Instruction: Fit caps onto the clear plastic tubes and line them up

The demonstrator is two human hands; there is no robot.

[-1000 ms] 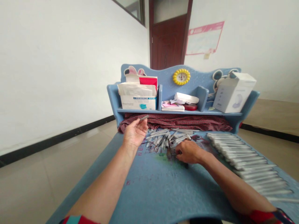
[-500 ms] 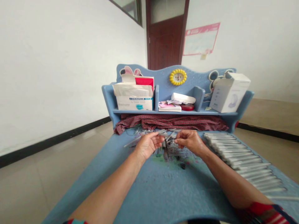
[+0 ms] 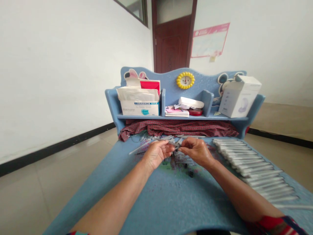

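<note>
Over the blue desk (image 3: 156,202), my left hand (image 3: 158,151) is closed around one end of a slim, pale grey, pen-like tube (image 3: 173,144), which points toward the other hand. My right hand (image 3: 195,150) pinches a small dark piece (image 3: 178,147) against the tube's end; the fingers partly cover it, so its exact kind is unclear. Beneath and behind both hands lie loose thin pale sticks (image 3: 139,148) and small parts. Two small black pieces (image 3: 191,174) rest on the desk nearer to me.
Many similar pale tubes (image 3: 246,160) lie in a row along the right side. A red checked cloth (image 3: 181,128) is bunched under the shelf (image 3: 146,117). On that shelf stand a mask box (image 3: 140,108), papers (image 3: 176,112), a red tin (image 3: 195,112) and a white box (image 3: 238,98).
My right hand has moved slightly left, bringing the dark piece closer to my left fingers and the tube. The left hand stays almost in place.
</note>
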